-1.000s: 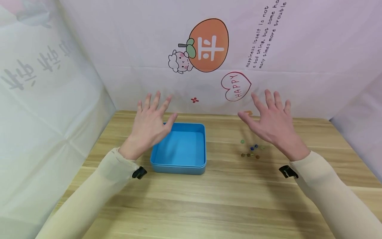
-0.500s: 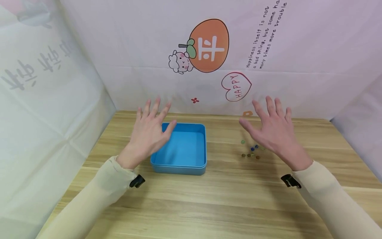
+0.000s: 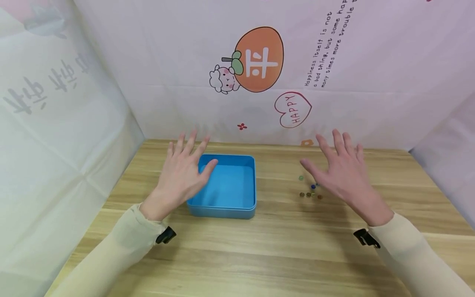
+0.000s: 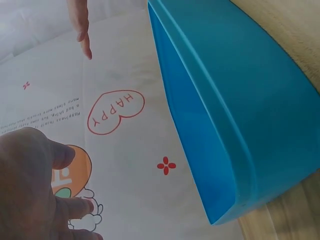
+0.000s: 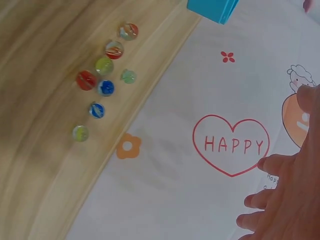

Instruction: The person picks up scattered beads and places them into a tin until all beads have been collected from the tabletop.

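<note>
My left hand hovers with spread fingers over the left side of a blue square box, holding nothing. The box has no lid on and shows a bare blue floor; its side wall fills the right of the left wrist view. Above the table at the right, my right hand is also spread and holds nothing. Several glass marbles lie under and beside it, among them a green marble and a blue marble. In the right wrist view a red marble and a yellow-green marble show clearly.
The wooden table ends at a white printed cloth hung along its back. More cloth hangs at the left side, and another cloth at the right. A black wrist strap sits at the left sleeve.
Both hands have come lower and back toward the body, drifting slightly apart, with fingers still spread. The box and marbles have stayed in place.
</note>
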Tool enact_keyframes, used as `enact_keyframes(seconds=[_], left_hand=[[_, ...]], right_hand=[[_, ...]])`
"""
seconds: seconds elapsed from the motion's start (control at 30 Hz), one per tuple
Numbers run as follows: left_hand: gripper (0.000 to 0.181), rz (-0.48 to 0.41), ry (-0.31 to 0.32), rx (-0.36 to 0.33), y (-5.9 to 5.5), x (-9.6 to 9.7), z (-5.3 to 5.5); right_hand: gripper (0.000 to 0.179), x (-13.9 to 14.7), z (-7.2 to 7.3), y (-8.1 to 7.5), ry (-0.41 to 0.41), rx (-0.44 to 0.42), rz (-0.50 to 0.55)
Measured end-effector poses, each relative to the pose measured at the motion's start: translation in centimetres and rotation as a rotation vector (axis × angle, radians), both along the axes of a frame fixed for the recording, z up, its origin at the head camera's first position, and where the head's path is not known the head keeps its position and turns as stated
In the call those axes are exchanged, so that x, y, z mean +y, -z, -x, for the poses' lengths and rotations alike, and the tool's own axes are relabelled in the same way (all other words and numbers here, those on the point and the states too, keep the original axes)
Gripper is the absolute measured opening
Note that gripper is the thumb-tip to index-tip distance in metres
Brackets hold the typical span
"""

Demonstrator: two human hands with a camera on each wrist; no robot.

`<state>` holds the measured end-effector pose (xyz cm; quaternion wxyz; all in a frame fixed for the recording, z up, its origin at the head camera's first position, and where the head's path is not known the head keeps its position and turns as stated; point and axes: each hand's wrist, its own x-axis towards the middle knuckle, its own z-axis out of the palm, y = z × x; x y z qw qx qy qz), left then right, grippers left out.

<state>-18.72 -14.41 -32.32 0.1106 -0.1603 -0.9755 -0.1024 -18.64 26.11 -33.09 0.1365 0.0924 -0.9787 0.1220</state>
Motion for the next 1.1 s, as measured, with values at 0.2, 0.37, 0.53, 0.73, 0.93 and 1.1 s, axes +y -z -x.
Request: enact_keyframes(seconds=[0.2, 0.37, 0.53, 0.73, 0.93, 1.1], left_hand=[[0.076, -0.012, 0.012, -0.004, 0.3, -0.3, -0.7], [0.077, -0.016, 0.021, 0.004, 0.8, -0.6, -1.3], [0.077, -0.030, 0.035, -0.011, 1.3, -0.9, -2.2], [0.078, -0.033, 0.050, -0.012, 2.0, -1.3, -3.2], [0.080, -0.078, 0.071, -0.046, 2.9, -1.5, -4.0], [0.087, -0.143, 0.088, -0.095, 3.9, -1.9, -4.6]], right_hand=[[0.090, 0.6, -0.7, 0.9, -0.020, 0.015, 0.007], [0.088, 0.9, -1.5, 1.4, -0.032, 0.013, 0.010], [0.087, 1.1, -2.4, 2.1, -0.056, 0.027, 0.009], [0.085, 1.2, -3.4, 2.8, -0.085, 0.060, 0.011], [0.080, 1.2, -4.2, 3.3, -0.123, 0.113, 0.055], [0.072, 1.1, -4.7, 4.0, -0.158, 0.200, 0.096]])
